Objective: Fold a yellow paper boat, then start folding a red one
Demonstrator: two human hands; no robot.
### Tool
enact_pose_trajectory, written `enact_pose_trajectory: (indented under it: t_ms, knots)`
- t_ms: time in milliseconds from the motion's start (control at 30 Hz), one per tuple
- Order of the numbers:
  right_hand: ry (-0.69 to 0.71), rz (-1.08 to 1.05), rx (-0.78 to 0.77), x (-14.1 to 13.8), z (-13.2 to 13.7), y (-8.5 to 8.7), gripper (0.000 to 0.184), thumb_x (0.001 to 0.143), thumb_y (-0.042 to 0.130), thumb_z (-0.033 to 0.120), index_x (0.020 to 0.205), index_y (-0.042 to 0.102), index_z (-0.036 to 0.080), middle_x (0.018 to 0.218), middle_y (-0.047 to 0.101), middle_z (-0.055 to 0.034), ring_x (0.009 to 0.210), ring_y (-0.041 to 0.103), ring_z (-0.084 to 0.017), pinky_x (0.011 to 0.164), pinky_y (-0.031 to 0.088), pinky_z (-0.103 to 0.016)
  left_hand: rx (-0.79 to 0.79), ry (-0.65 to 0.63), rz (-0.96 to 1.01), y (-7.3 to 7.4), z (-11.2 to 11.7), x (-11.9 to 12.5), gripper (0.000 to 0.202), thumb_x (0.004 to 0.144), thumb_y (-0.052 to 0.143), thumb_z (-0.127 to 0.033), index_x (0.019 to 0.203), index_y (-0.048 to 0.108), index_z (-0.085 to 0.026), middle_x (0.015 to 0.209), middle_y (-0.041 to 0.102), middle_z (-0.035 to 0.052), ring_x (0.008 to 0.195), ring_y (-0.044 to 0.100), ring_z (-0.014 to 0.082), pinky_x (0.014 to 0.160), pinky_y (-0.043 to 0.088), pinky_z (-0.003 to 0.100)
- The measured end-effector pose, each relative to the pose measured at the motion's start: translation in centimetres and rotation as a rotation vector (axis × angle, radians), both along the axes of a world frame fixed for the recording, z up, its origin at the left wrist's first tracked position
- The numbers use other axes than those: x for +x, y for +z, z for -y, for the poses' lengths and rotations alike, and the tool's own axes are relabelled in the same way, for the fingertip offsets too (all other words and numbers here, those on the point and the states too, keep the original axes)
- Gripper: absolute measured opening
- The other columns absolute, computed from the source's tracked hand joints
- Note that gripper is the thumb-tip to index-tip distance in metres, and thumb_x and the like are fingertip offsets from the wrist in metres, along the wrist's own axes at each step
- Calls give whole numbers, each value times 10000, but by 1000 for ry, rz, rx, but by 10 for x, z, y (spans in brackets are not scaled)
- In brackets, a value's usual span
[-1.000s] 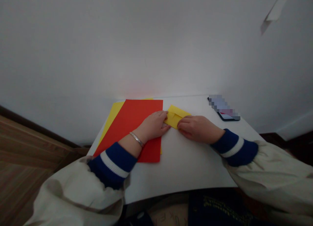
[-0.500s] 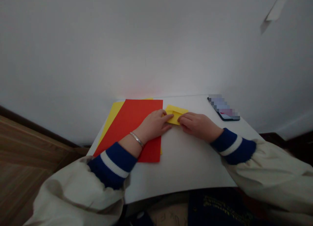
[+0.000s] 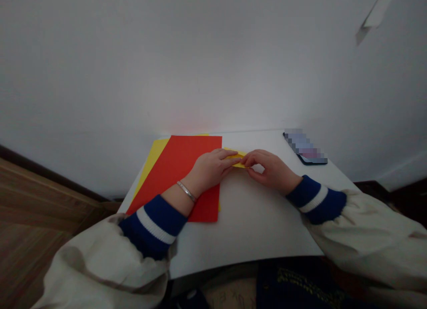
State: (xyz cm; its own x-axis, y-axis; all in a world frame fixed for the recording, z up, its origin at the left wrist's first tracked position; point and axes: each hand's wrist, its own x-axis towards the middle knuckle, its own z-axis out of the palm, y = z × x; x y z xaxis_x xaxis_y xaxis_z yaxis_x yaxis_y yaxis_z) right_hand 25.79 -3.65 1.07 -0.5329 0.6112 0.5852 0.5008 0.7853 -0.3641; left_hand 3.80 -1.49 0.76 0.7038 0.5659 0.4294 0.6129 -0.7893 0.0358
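Note:
A small folded piece of yellow paper [image 3: 239,164] lies on the white table between my hands, mostly covered by fingers. My left hand [image 3: 213,166] reaches over the red sheet, its fingers stretched across the left part of the folded paper and pressing on it. On the other side, my right hand [image 3: 267,167] pinches the paper's right end between thumb and fingertips, with a gap showing inside the curled fingers. Under my left wrist, which wears a silver bangle [image 3: 187,191], lies the red sheet of paper [image 3: 187,155].
Yellow paper [image 3: 147,164] sticks out from under the red sheet. A phone [image 3: 305,146] lies at the back right of the white table [image 3: 260,224]. The wall [image 3: 213,68] rises directly behind the table, and a wooden panel [image 3: 40,211] stands at the left.
My left fingers have stretched further over the yellow paper, covering more of it. My right hand has gone from lying on its right side to a rounded pinch, and less of the paper shows.

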Motion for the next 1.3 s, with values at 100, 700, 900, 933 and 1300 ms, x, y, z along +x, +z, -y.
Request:
enact_pose_trajectory:
  t_ms: [100, 700, 900, 933, 1300]
  knots:
    - [7, -27, -19, 0, 1, 1, 104, 777, 547, 116, 769, 538, 220, 881, 682, -39, 852, 630, -173, 809, 508, -360, -23, -1, 1, 1, 0, 0, 300, 948, 461, -244, 1210, 606, -257, 1278, 602, 48, 1143, 565, 186, 959, 476, 349]
    - [39, -31, -40, 4, -5, -3, 100, 789, 576, 141, 737, 542, 218, 917, 686, -43, 901, 622, -183, 848, 487, -388, -135, 173, 112, -2, -1, -2, 614, 799, 552, -157, 1391, 392, -139, 1409, 466, 140, 1274, 460, 248, 1061, 387, 406]
    - [121, 98, -148, 5, -3, -3, 139, 752, 564, 76, 730, 525, 208, 1042, 655, -72, 997, 589, -184, 903, 473, -399, -405, 238, 262, -10, -8, 1, 633, 764, 465, -111, 1389, 370, -68, 1418, 444, 183, 1316, 419, 250, 1121, 307, 426]
    - [134, 115, -169, 5, -2, -2, 145, 741, 563, 64, 727, 529, 205, 1077, 645, -82, 1023, 582, -187, 914, 470, -402, -435, 229, 324, -11, -9, 2, 619, 770, 452, -107, 1384, 375, -67, 1424, 436, 181, 1328, 403, 244, 1127, 298, 425]
    - [106, 107, -179, 8, -8, -11, 144, 777, 536, 64, 836, 565, 193, 1159, 605, -108, 1113, 551, -192, 973, 448, -426, -733, 371, 846, -15, -17, 5, 823, 793, 588, -135, 1478, 131, -137, 1306, 472, 191, 798, 625, 117, 735, 546, 283]
